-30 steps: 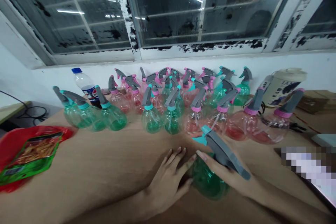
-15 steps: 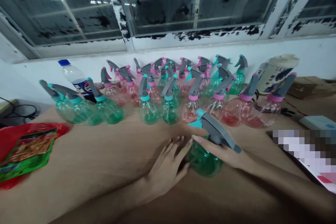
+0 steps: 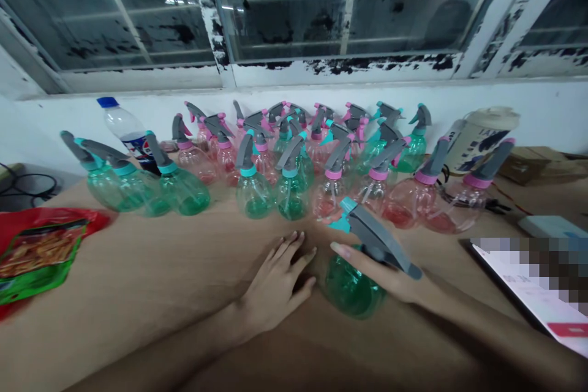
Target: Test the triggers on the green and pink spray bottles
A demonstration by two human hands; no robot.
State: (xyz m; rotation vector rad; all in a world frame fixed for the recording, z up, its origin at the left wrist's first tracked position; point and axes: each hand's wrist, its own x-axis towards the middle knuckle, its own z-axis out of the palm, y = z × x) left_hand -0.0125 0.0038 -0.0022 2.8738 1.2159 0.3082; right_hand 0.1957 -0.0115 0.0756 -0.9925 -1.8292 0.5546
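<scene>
My right hand (image 3: 399, 277) is wrapped around the neck of a green spray bottle (image 3: 353, 294) with a grey and turquoise trigger head. The bottle stands on the table, tilted slightly, its nozzle pointing away to the left. Some of my right fingers are hidden behind it. To the bottle's left, my left hand (image 3: 274, 288) lies palm down on the tabletop (image 3: 184, 275), fingers spread, touching nothing else. Just beyond the hands stand a green spray bottle (image 3: 292, 199) and a pink spray bottle (image 3: 331, 193).
Several more green and pink spray bottles line the wall under the window. A cola bottle (image 3: 124, 128) stands back left. A red and green snack packet (image 3: 41, 257) lies on the left. On the right are a tablet-like screen (image 3: 519, 294), a white canister (image 3: 482, 141) and cables.
My left hand has drawn left, away from the held spray bottle, leaving a gap. My right hand keeps its grip on the bottle. The view has shifted slightly.
</scene>
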